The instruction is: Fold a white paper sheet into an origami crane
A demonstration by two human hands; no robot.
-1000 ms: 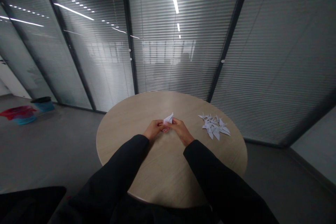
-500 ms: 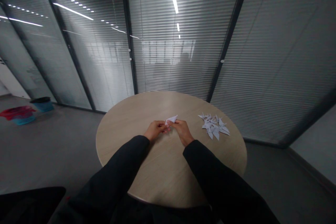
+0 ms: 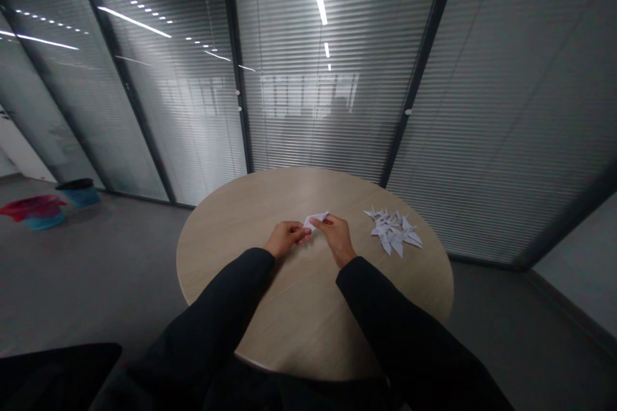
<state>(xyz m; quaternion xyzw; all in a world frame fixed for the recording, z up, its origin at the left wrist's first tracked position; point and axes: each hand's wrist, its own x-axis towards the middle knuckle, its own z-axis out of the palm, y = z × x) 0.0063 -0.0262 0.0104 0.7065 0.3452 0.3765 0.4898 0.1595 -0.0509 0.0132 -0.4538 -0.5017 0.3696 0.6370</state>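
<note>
A narrow folded piece of white paper lies nearly flat between my hands, a little above the round wooden table. My left hand pinches its near end with the fingertips. My right hand holds the other side, fingers resting on top of the fold. To the right of my right hand lies a heap of several white origami cranes, not touched by either hand.
Black sleeves cover both forearms. Behind the table stands a glass wall with blinds. On the grey floor at left are a dark-lidded blue bin and a red and blue item. A dark object sits at lower left.
The paper has turned flatter, its tip swinging from pointing up to pointing right. My right hand has shifted slightly right along it. The table and cranes are unchanged.
</note>
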